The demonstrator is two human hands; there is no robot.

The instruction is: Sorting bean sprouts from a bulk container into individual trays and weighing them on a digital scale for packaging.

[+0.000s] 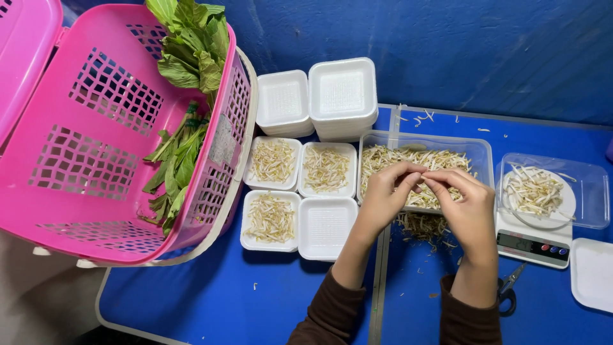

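Bean sprouts (418, 160) fill the clear tub (479, 148) at 1 o'clock; left hand (384, 195) and right hand (469, 207), wrists raised, pinch strands with fingertips together above its near edge.

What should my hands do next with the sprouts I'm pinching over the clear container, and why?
Probably drop the pinched bean sprouts onto the clear tray on the scale. Both the left hand and right hand meet fingertip to fingertip above the clear container, the scale's tray holds only a small heap, and one white foam tray sits empty beside three filled ones.
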